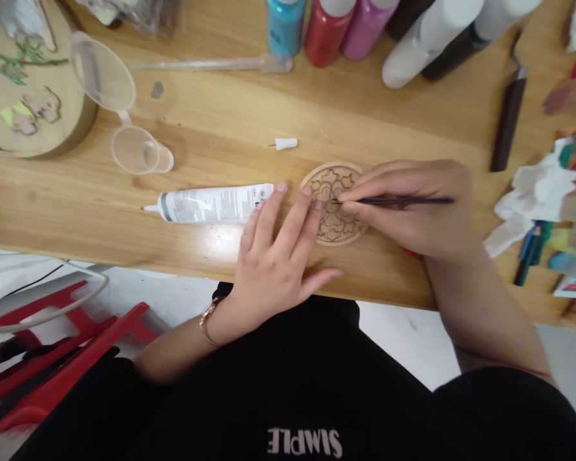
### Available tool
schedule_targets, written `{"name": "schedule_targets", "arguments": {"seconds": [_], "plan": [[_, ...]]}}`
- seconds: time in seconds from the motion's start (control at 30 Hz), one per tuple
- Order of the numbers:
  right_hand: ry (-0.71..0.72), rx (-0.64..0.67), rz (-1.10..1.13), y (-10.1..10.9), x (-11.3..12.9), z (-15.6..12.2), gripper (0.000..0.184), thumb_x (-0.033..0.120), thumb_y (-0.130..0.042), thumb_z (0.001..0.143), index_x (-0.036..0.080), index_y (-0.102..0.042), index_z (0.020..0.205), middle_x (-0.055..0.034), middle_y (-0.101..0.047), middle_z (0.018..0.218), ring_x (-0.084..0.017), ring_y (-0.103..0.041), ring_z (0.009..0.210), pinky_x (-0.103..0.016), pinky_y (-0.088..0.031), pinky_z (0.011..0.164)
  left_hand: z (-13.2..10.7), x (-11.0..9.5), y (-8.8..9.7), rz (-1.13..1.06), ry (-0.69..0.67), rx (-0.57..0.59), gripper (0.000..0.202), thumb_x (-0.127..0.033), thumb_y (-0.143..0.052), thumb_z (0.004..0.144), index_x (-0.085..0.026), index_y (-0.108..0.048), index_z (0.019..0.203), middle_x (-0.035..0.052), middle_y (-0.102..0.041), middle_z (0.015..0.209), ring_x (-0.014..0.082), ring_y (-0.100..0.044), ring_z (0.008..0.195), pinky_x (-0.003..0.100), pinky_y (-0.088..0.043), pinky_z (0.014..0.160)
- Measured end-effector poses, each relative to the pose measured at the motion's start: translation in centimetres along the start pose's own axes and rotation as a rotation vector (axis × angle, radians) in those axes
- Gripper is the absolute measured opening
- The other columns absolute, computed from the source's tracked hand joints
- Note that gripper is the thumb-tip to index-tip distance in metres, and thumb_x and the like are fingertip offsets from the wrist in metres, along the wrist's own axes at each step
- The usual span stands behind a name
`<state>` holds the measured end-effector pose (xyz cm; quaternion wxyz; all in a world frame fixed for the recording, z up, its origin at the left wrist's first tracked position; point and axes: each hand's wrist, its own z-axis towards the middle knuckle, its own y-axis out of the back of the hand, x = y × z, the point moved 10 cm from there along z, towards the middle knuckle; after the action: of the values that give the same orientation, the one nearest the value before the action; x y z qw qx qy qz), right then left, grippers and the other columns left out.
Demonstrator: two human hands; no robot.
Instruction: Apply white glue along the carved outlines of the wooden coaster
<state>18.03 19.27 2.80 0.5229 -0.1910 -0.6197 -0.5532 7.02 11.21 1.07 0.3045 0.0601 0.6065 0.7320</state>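
Note:
A round wooden piece (333, 240) with a raised pattern of petal and star shapes lies flat on the table. My left hand (281, 253) is open, its fingers spread, with fingertips on the left part of the disc. Some of its fingers reach the end of a white glue tube (206, 203), which lies with its nozzle pointing left. My right hand (413, 198) pinches a thin dark stick-like tool (408, 201). The tool's tip meets the disc's middle, partly hidden by my fingers. Beyond the disc lies a small white cap with a pin (285, 144).
Paint bottles (326, 29) stand along the far side. A plastic pipette (230, 63) and a lidded clear cup (137, 150) lie left of them. At far left sits a painted wood slice (72, 137). A dark-handled palette knife (509, 121) and crumpled tissue (532, 186) are on the right.

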Motion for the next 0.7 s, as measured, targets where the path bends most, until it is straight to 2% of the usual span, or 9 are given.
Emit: {"name": "schedule_targets", "arguments": {"seconds": [0.33, 0.53, 0.7], "plan": [[0.049, 0.022, -0.039, -0.20, 0.37, -0.07, 0.010, 0.015, -0.072, 0.080, 0.024, -0.076, 0.080, 0.0018, -0.075, 0.074, -0.014, -0.070, 0.070, -0.026, -0.058, 0.064, 0.03, -0.10, 0.01, 0.022, -0.005, 0.014, 0.077, -0.067, -0.039, 0.093, -0.005, -0.051, 0.137, 0.0175, -0.055, 0.141, 0.0382, -0.045, 0.134, 0.044, -0.030, 0.112], [-0.001, 0.002, 0.010, 0.08, -0.38, -0.07, 0.008, 0.017, -0.073, 0.079, 0.024, -0.075, 0.081, 0.0002, -0.075, 0.078, -0.014, -0.069, 0.069, -0.025, -0.055, 0.058, 0.05, -0.36, 0.16, 0.057, -0.032, 0.001, 0.074, -0.065, -0.037, 0.095, -0.004, -0.053, 0.135, 0.0143, -0.060, 0.135, 0.0365, -0.046, 0.133, 0.042, -0.027, 0.114], [0.072, 0.031, -0.012, -0.34, 0.23, -0.19, 0.009, 0.017, -0.070, 0.082, 0.025, -0.074, 0.085, 0.0010, -0.073, 0.076, -0.012, -0.066, 0.065, -0.025, -0.053, 0.056, 0.01, -0.30, 0.07, 0.051, -0.024, 0.006, 0.074, -0.065, -0.038, 0.095, -0.004, -0.053, 0.135, 0.0157, -0.058, 0.137, 0.0370, -0.045, 0.133, 0.043, -0.028, 0.113]]}}
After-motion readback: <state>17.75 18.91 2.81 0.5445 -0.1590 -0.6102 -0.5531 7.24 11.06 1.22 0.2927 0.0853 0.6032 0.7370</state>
